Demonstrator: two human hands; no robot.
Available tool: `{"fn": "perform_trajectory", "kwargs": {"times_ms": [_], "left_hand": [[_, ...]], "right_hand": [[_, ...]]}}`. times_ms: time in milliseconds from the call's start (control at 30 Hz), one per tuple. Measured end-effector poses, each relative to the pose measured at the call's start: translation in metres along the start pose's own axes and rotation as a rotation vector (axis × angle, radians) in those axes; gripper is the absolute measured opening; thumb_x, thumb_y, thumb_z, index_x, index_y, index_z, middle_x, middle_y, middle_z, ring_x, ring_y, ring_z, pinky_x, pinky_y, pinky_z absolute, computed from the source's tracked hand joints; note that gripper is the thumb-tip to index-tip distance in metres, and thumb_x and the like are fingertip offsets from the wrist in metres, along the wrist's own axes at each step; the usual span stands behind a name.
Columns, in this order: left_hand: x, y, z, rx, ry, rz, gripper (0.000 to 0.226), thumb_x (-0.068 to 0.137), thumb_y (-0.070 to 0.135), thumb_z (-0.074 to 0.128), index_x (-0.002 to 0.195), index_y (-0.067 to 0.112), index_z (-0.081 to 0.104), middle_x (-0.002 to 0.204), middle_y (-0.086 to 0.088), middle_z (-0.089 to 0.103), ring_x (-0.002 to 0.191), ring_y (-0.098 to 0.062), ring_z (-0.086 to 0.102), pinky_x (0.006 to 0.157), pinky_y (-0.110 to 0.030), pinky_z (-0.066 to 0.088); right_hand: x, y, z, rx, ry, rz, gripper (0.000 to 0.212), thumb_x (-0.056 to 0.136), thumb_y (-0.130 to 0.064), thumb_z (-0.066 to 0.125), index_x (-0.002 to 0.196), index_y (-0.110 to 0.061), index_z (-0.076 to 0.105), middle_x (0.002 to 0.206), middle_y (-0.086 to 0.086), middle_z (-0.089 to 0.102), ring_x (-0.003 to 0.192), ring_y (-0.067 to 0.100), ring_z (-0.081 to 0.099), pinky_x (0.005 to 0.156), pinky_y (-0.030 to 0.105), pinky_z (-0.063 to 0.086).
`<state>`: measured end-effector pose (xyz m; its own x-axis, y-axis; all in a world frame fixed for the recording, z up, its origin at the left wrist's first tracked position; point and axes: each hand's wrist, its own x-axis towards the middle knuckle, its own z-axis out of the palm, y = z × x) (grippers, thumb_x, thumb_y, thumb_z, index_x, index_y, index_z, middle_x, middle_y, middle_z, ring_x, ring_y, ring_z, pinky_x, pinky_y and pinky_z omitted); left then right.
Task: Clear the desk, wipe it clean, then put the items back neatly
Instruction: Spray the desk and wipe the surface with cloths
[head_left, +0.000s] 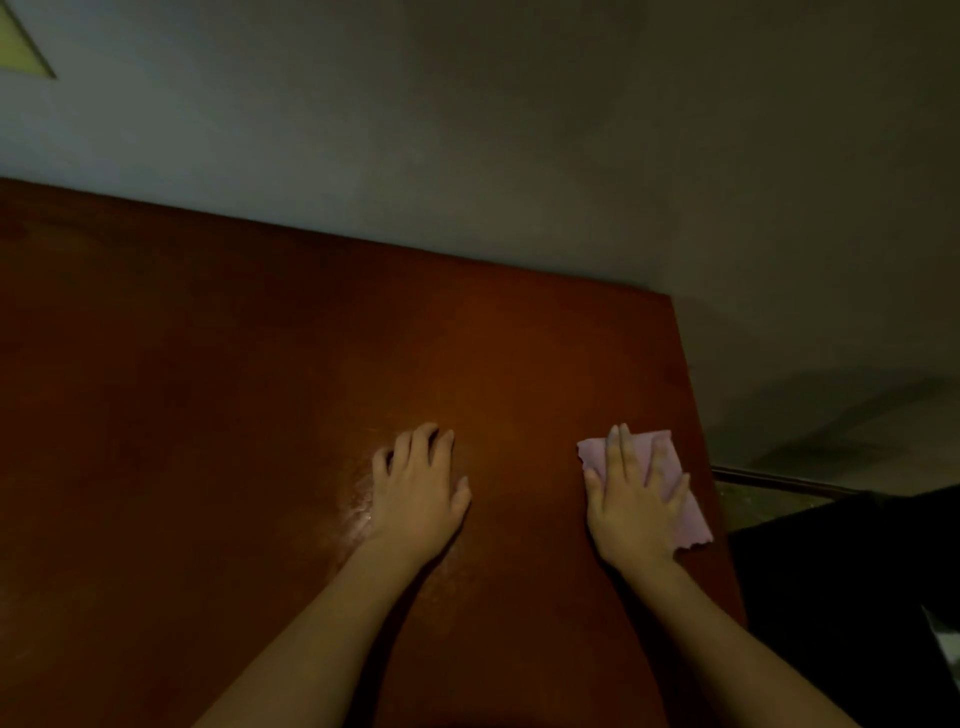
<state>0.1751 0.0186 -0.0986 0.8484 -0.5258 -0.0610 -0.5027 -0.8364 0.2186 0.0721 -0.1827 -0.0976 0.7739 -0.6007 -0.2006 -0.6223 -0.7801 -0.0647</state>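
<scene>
We find the pink cloth (667, 486) lying flat on the reddish-brown desk (208, 415), close to its right edge. Our right hand (636, 512) presses it down with fingers straight and slightly spread; nothing is pinched. Our left hand (418, 491) rests on the bare wood, well apart from the cloth, fingertips bent against the surface and holding nothing. Beside that hand a wet sheen (359, 506) shows.

We judge the cloth light, thin and limp. It should bunch or fold if pushed from one corner, so flat palm pressure over its middle suits wiping. To lift it, we would pinch an exposed edge, such as the ragged near corner. No desk items are visible, so we judge wiping to be under way.
</scene>
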Motion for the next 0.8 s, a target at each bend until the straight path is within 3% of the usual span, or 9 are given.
{"fn": "perform_trajectory", "kwargs": {"times_ms": [67, 133, 267, 500, 567, 667, 800], "left_hand": [[-0.002, -0.022, -0.004, 0.001, 0.025, -0.044, 0.057, 0.094, 0.043, 0.037, 0.144, 0.017, 0.036, 0.148, -0.004, 0.034, 0.136, -0.021, 0.030, 0.108, -0.042, 0.024], [-0.005, -0.046, -0.010, -0.001, 0.056, -0.094, 0.055, 0.091, 0.043, 0.041, 0.138, 0.015, 0.045, 0.142, -0.006, 0.042, 0.131, -0.023, 0.039, 0.104, -0.044, 0.031], [-0.014, -0.099, -0.021, 0.025, 0.113, -0.159, 0.054, 0.077, 0.044, 0.039, 0.111, 0.012, 0.067, 0.114, -0.007, 0.063, 0.102, -0.025, 0.062, 0.079, -0.043, 0.050], [-0.039, -0.199, -0.044, 0.038, 0.133, -0.340, 0.056, 0.077, 0.048, 0.037, 0.111, 0.014, 0.067, 0.112, -0.005, 0.064, 0.100, -0.024, 0.063, 0.078, -0.042, 0.051], [-0.049, -0.228, -0.050, 0.049, 0.145, -0.397, 0.054, 0.078, 0.048, 0.042, 0.113, 0.014, 0.066, 0.114, -0.006, 0.064, 0.102, -0.025, 0.063, 0.079, -0.042, 0.050], [-0.062, -0.273, -0.056, 0.038, 0.180, -0.458, 0.051, 0.078, 0.044, 0.065, 0.119, 0.013, 0.063, 0.119, -0.008, 0.061, 0.109, -0.027, 0.060, 0.083, -0.044, 0.048], [-0.072, -0.329, -0.068, 0.070, 0.166, -0.534, 0.055, 0.071, 0.044, 0.074, 0.115, 0.014, 0.065, 0.116, -0.007, 0.063, 0.105, -0.027, 0.062, 0.080, -0.043, 0.050]], "right_hand": [[0.002, -0.036, 0.002, -0.004, -0.004, -0.057, 0.062, 0.100, -0.048, 0.015, 0.152, -0.022, -0.006, 0.160, -0.006, -0.009, 0.145, 0.029, -0.016, 0.113, 0.057, -0.006], [0.006, -0.075, 0.004, -0.003, -0.004, -0.128, 0.062, 0.100, -0.048, 0.015, 0.152, -0.022, -0.007, 0.160, -0.006, -0.010, 0.145, 0.029, -0.018, 0.113, 0.057, -0.008], [0.012, -0.153, 0.009, -0.013, -0.014, -0.258, 0.062, 0.100, -0.048, 0.014, 0.152, -0.021, -0.006, 0.159, -0.007, -0.011, 0.144, 0.029, -0.018, 0.112, 0.057, -0.010], [0.005, -0.283, 0.015, -0.064, -0.019, -0.473, 0.061, 0.101, -0.047, 0.013, 0.152, -0.020, -0.007, 0.160, -0.005, -0.010, 0.145, 0.031, -0.016, 0.113, 0.059, -0.006], [0.001, -0.320, 0.017, -0.085, -0.008, -0.525, 0.061, 0.101, -0.047, 0.013, 0.152, -0.019, -0.006, 0.160, -0.005, -0.009, 0.145, 0.031, -0.014, 0.112, 0.059, -0.005], [-0.004, -0.373, 0.021, -0.112, -0.026, -0.585, 0.061, 0.100, -0.047, 0.011, 0.151, -0.020, -0.010, 0.159, -0.005, -0.012, 0.145, 0.031, -0.015, 0.113, 0.060, -0.004], [-0.010, -0.439, 0.026, -0.151, -0.033, -0.643, 0.061, 0.100, -0.048, 0.009, 0.150, -0.021, -0.014, 0.159, -0.004, -0.013, 0.145, 0.031, -0.016, 0.113, 0.059, -0.003]]}}
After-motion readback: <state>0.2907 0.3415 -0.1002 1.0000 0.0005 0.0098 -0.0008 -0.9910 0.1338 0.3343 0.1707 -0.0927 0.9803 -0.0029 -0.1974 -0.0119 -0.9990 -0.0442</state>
